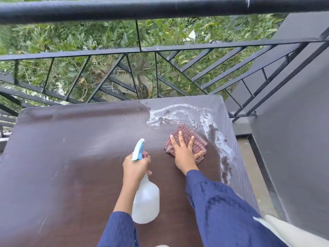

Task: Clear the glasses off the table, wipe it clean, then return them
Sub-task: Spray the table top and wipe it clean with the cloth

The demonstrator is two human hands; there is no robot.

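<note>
Blue sleeves (222, 211) fill the bottom of my view, both forearms reaching out over the brown desk (71, 157). The left hand (136, 165) is wrapped round the neck of a white spray bottle (146, 202), nozzle pointing away from me; I cannot tell whether the bottle's base rests on the desk or hangs just above it. The right hand (184, 152) lies flat with fingers spread, pressing a checked cloth (188, 136) onto the surface right of centre.

A band of suds (179, 113) starts just beyond the cloth's far corner, curves round the far right corner and runs back down the right edge. So the wet patch lies ahead and to the right of the right hand, which is far nearer to it than the left. I judge the wiping is under way, and the next stroke should sweep forward and rightward along that band without pushing foam over the edge by the railing (160, 49). The left half of the desk looks dry and faintly streaked. No glasses show anywhere in my view; I take them to be set aside out of frame.
</note>
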